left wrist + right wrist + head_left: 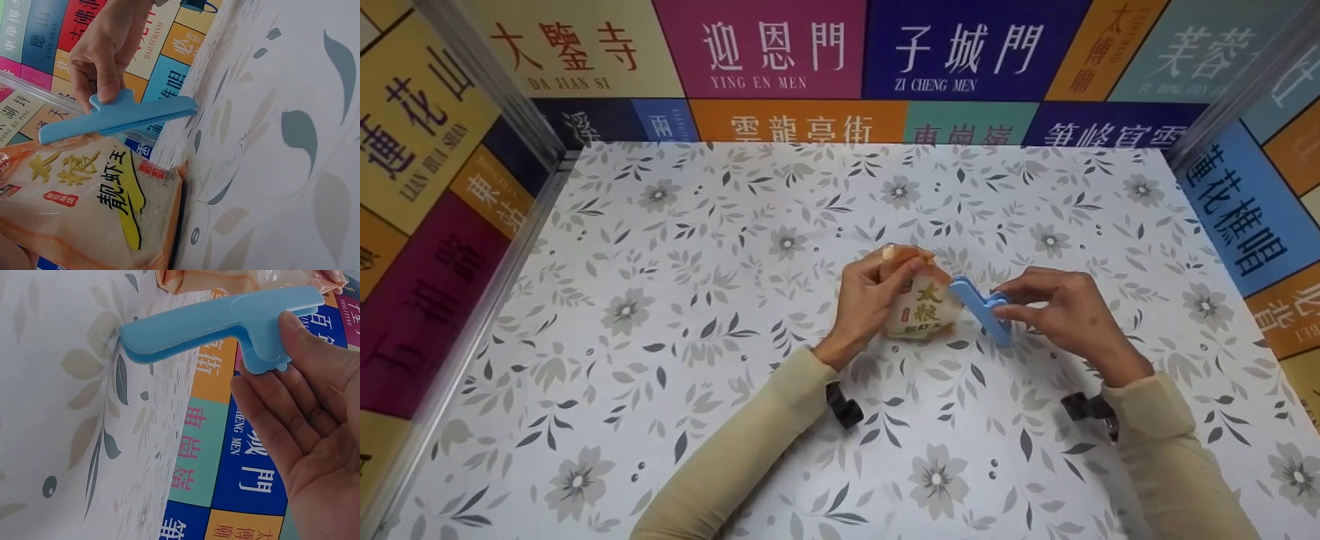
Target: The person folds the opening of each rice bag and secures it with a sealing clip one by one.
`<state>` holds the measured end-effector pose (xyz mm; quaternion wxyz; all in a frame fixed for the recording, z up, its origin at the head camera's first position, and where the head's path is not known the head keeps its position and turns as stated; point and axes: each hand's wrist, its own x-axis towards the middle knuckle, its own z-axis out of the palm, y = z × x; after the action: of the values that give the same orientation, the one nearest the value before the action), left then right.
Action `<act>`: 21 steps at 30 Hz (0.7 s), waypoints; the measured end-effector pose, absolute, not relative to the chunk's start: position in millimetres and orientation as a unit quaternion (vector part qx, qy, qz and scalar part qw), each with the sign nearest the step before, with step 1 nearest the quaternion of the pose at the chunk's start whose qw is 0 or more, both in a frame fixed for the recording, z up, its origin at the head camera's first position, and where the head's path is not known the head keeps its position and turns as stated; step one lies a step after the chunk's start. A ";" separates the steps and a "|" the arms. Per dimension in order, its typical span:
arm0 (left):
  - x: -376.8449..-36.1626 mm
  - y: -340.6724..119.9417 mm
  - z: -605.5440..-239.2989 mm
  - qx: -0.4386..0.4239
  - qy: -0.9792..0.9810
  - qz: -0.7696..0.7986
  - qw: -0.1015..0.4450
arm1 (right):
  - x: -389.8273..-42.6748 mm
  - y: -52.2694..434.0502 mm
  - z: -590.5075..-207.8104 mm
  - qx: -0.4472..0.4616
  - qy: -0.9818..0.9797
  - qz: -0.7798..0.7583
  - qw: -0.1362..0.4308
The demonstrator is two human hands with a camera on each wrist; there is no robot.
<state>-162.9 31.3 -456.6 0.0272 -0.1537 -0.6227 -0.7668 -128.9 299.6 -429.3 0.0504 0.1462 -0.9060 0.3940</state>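
Note:
A small bag of rice (924, 306), clear and orange with printed characters, stands on the table in the head view. My left hand (864, 298) grips its upper left part, thumb across the front. White grains show through the bag (152, 208) in the left wrist view. My right hand (1054, 307) pinches the tab of a light blue bag clip (982, 309) between thumb and fingers. The clip (219, 323) is tilted, one end low at the tabletop and the other close beside the bag's top. Its long bars lie together in the right wrist view.
The table (720, 435) has a white cover with grey flowers and leaves. Coloured panels with printed characters (780, 52) rise behind it and on both sides. A black wrist camera (845, 407) sits under the left sleeve, another (1087, 407) by the right.

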 end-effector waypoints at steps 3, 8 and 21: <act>-163.5 31.8 -456.7 -0.149 -0.623 -0.767 0.028 | -129.2 298.9 -429.3 0.141 -0.904 0.401 0.048; -164.4 32.8 -457.3 -0.147 -0.623 -0.768 0.032 | -130.8 297.1 -430.5 0.143 -0.902 0.404 0.051; -165.3 34.5 -459.3 -0.159 -0.609 -0.776 0.040 | -132.5 291.0 -427.3 0.123 -0.900 0.415 0.040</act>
<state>-165.3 34.5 -459.3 0.0396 -0.1586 -0.6090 -0.7762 -132.5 291.0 -427.3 0.0401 0.1228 -0.9004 0.4154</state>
